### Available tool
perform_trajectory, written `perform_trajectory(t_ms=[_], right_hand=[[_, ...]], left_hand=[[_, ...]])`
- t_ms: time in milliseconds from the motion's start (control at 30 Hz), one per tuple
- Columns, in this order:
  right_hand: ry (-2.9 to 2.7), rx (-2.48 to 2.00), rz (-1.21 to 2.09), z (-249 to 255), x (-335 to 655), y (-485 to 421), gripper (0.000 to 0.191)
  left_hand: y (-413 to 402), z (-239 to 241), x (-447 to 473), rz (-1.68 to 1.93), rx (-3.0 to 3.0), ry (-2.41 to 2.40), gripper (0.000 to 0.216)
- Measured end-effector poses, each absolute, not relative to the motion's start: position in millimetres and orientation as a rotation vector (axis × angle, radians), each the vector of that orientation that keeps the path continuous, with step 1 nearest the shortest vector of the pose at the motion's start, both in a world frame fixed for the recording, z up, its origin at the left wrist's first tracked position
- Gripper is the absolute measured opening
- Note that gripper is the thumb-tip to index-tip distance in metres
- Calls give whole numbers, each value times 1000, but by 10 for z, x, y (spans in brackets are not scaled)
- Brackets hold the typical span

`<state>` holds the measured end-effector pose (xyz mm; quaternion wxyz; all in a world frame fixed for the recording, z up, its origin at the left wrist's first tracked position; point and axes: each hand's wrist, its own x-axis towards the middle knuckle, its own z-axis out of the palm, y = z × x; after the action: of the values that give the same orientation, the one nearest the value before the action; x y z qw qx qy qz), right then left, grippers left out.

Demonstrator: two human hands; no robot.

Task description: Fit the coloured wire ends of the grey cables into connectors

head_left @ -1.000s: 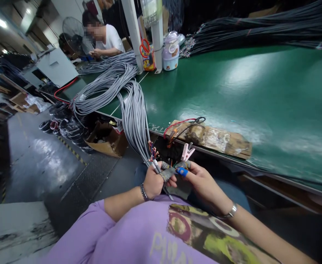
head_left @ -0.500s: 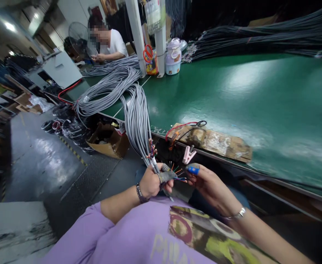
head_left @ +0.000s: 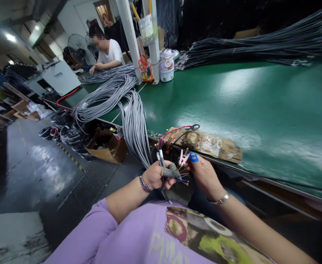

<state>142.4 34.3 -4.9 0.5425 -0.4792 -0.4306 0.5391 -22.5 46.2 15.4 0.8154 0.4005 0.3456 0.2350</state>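
By the bench edge, the right hand perhaps touches the pink clip.

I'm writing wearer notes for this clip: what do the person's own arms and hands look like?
The left hand has grey wraps on its fingers, a silver link band and a purple sleeve ending near the elbow. The right hand has a blue wrap on one digit and a slim silver band; its sleeve is out of view.
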Motion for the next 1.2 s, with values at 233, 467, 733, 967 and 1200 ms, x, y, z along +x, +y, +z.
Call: perform_trajectory(t_ms=[233, 467, 733, 967, 1200], right_hand=[[-619, -899, 1733, -33, 1318, 388, 55], [-535, -895, 1710, -4, 1305, 400, 46], [-609, -891, 1734, 2, 1321, 364, 57], [-628, -836, 1816, 15, 1388, 324, 52], [-719, -958, 1607, 3, 1397, 294, 44]], left_hand=[[534, 75, -209, 468, 821, 720, 42], [545, 17, -169, 423, 838, 740, 41], [516, 67, -171, 423, 824, 783, 44], [241, 131, -144, 645, 912, 855, 42], [182, 166, -79, 810, 927, 911, 42]])
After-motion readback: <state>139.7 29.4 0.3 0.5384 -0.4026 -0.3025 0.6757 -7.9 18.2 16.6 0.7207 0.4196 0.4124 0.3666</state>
